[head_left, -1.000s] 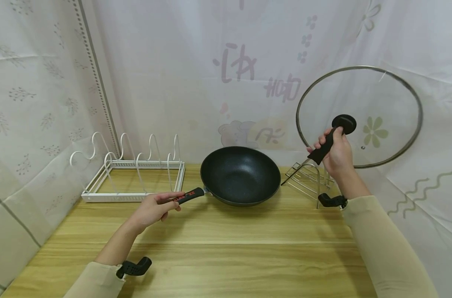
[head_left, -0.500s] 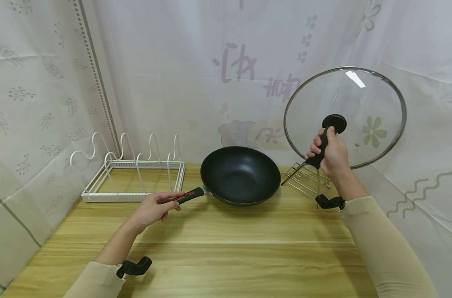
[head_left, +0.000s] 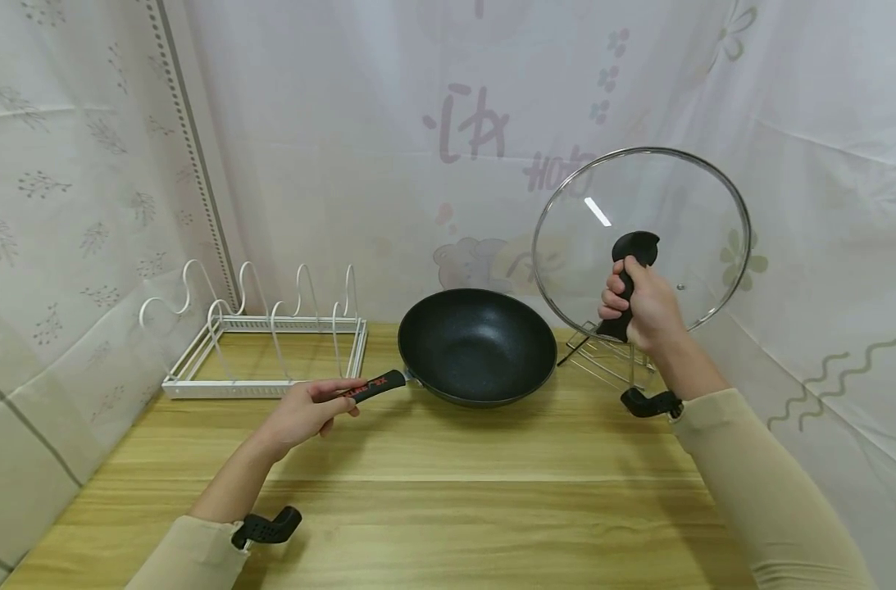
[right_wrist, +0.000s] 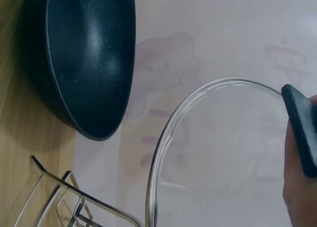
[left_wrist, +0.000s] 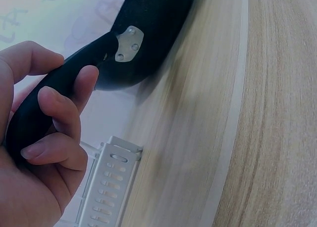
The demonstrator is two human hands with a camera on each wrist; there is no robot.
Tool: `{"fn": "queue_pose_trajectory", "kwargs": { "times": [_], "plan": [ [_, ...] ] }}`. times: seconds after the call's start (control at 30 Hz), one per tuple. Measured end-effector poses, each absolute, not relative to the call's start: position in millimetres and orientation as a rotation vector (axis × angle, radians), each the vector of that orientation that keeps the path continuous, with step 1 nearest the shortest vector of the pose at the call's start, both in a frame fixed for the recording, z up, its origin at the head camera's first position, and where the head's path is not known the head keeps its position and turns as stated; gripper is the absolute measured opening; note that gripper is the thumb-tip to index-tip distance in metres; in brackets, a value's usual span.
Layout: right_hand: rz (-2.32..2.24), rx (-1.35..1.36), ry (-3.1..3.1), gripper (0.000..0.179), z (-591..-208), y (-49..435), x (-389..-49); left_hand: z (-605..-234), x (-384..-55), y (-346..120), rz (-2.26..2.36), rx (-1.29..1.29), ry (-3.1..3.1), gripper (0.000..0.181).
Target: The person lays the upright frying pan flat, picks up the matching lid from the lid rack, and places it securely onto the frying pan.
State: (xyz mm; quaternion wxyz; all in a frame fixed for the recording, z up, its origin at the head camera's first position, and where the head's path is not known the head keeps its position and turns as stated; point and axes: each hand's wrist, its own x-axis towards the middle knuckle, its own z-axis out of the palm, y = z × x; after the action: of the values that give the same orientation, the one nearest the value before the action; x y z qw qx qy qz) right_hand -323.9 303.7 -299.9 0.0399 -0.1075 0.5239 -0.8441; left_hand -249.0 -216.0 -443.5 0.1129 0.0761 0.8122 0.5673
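A black wok [head_left: 477,348] rests on the wooden table, its bowl tilted toward me. My left hand [head_left: 307,416] grips its dark handle [head_left: 379,385], which carries red lettering; in the left wrist view the fingers curl around the handle [left_wrist: 79,58]. A large round glass lid [head_left: 684,205] with a metal rim is held upright by my right hand [head_left: 652,305], which grips the lid's long black handle [head_left: 616,328]. The lid is up to the right of the wok, its lower rim overlapping a small wire rack [head_left: 602,377] in the head view.
At the back left stands a white dish-type rack [head_left: 234,390] with several tall curved dividers. Light patterned curtains [head_left: 344,164] hang behind and on both sides of the table [head_left: 448,524]. Black wrist mounts [head_left: 270,527] sit on both sleeves.
The right hand has carried the lid leftward and slightly down, toward the wok, turning it a little. The left hand and the wok have stayed in place.
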Motion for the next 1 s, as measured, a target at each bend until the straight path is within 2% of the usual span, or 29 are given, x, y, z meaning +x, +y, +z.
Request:
{"fn": "queue_pose_trajectory", "kwargs": {
  "times": [1.0],
  "plan": [
    [-2.425, -0.166, 1.58, 0.03, -311.3, 260.3, -309.6, -443.4, -249.5, -216.5, 1.66, 0.222, 2.378, 0.048]
  ]
}}
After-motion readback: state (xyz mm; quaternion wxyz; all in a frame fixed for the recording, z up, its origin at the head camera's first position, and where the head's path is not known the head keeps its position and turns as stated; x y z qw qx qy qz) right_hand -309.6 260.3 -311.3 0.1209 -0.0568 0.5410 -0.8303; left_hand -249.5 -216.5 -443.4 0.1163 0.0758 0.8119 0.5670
